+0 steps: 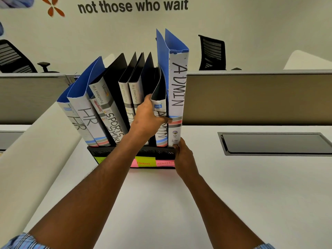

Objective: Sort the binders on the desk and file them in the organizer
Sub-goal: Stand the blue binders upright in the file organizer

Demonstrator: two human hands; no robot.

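Under the left hand (147, 119), shorter ADMIN binder (160, 135) lettering half hidden.

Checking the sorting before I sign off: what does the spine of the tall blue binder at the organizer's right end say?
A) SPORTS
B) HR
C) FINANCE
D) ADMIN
D: the tall blue binder, whose base the right hand holds, reads ADMIN down its spine; the left hand grips the shorter ADMIN binder beside it.

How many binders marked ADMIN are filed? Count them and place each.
2. A tall ADMIN binder stands at the organizer's right end; a shorter ADMIN binder sits left of it, gripped by the left hand.
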